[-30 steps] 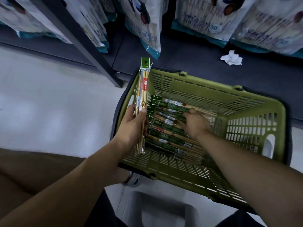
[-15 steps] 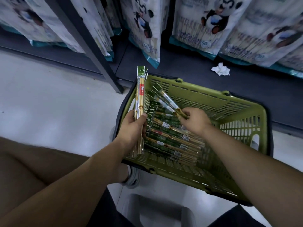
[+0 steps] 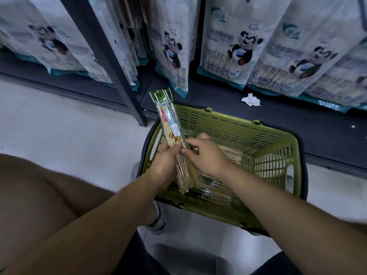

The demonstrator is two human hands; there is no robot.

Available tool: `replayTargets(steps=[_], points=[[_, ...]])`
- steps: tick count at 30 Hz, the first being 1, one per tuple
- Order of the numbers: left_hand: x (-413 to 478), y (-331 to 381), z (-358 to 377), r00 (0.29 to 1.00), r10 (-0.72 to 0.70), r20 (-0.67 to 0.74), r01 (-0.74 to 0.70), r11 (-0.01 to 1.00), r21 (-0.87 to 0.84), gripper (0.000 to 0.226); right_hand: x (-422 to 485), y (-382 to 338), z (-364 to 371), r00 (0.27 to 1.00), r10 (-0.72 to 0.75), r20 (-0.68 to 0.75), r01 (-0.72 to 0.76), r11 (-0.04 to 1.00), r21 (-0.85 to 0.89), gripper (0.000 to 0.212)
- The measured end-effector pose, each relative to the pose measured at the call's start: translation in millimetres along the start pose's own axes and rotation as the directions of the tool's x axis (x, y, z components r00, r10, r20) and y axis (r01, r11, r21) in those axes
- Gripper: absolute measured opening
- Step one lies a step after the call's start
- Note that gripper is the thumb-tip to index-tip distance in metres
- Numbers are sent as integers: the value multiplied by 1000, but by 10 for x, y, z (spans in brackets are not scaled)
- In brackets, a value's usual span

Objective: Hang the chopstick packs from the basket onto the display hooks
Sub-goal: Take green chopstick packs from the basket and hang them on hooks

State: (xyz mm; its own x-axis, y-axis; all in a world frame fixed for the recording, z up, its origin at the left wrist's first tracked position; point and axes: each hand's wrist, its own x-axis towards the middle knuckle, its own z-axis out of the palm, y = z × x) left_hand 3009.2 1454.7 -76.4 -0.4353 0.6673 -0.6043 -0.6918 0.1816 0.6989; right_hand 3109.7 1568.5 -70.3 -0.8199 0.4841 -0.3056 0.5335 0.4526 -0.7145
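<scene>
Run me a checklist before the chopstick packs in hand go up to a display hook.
1. Grip: left hand grips the held packs: ok.
2. Support: right hand pinches the same bundle: ok.
3. Alignment: green headers lined up for one hook: not ok, they are fanned apart.
4. Target: free display hook in view: cannot tell, none shows.
5. Supply: basket upright on the floor with spare packs inside: ok.
</scene>
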Motion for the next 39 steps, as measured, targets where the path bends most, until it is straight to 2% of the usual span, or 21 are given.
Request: replayTargets(steps=[2,5,7,8,9,11,12,14,15,18,21,25,31,35,39], points=[[-3,26,-5,1000,11,13,-12,998,55,33,-13,7,-19,999,-6,36,10,994,-113,35],[-6,35,-30,1000,12,-6,-11,985,174,37,10,74,-35,994,6,105,5,995,-99,43],[9,33,-51,1000,24,-9,-21,976,218,32,44,138,-59,985,-9,172,13,1000,-22,40],[16,41,-58,1000,30,-6,-28,973,228,27,65,175,-71,980,-9,198,-2,998,55,32],[25,53,-64,999,34,-3,-32,973,231,22,94,228,-82,979,12,202,-41,989,142,25],[43,68,-73,999,41,-13,-37,972,232,18,163,417,-86,981,130,141,-160,961,226,31],[52,70,-82,998,49,-26,-41,970,240,19,199,545,-85,976,199,88,-213,957,195,35],[62,58,-101,996,79,-48,-63,960,273,21,260,878,-42,955,297,1,-297,954,42,29],[65,48,-114,994,92,-53,-73,954,292,21,279,1037,-7,942,335,-7,-335,942,-35,28],[87,4,-154,994,82,-75,-53,943,327,25,330,1368,105,919,394,15,-384,903,-194,42],[127,-61,-197,994,48,-103,-11,945,328,20,436,1520,192,926,375,40,-354,901,-251,54],[182,-134,-247,993,17,-116,24,937,349,18,597,1565,248,930,368,19,-340,875,-345,57],[230,-149,-258,992,3,-127,45,928,370,21,608,1538,357,918,396,-9,-345,789,-509,47],[232,-146,-240,992,-10,-123,53,933,357,24,549,1544,385,914,401,-59,-372,773,-514,42],[227,-141,-231,993,-5,-120,48,932,359,22,471,1552,418,935,349,-64,-329,784,-526,34]])
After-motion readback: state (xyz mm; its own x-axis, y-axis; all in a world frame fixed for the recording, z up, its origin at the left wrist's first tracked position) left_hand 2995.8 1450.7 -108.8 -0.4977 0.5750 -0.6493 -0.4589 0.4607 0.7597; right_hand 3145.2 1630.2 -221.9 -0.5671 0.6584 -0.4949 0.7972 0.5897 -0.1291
